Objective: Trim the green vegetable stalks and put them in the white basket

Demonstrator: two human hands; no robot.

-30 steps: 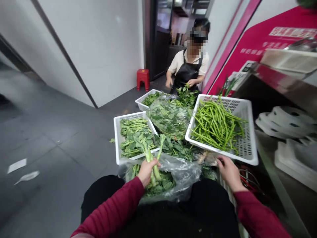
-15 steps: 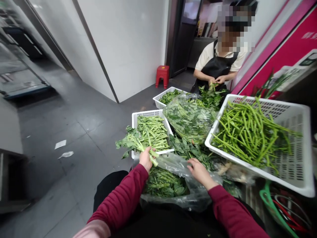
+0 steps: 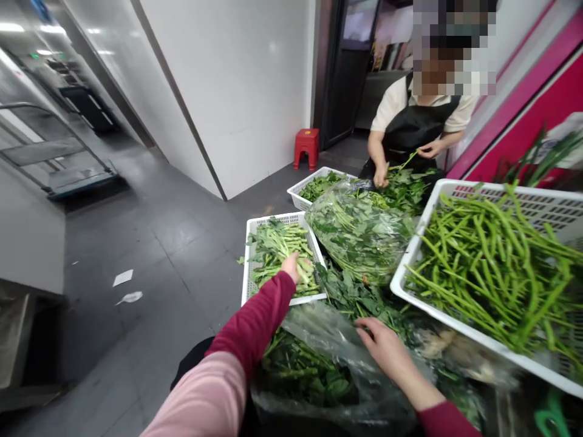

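My left hand [image 3: 291, 267] is closed round some leafy green stalks [image 3: 282, 243] over a white basket [image 3: 245, 282], which holds rows of cut stems. The leafy ends point up and to the left. Beside the edge of a clear plastic bag [image 3: 314, 318], my right hand [image 3: 380, 346] has its thumb and fingers curved and a little apart, with nothing visible between them. Dark leafy greens [image 3: 314, 373] lie inside that open bag, below both hands.
A larger white basket [image 3: 421, 233] of long green beans stands at the right. Behind the middle lie a bulging bag of greens [image 3: 359, 227] and another white basket [image 3: 296, 197]. A person in a black apron [image 3: 414, 124] handles greens beyond. A red stool [image 3: 306, 149] stands near the wall.
My left hand has moved forward with the stalks, from above the bag to over the basket of cut stems. My right hand stays near the bag. The other person's hands have moved apart.
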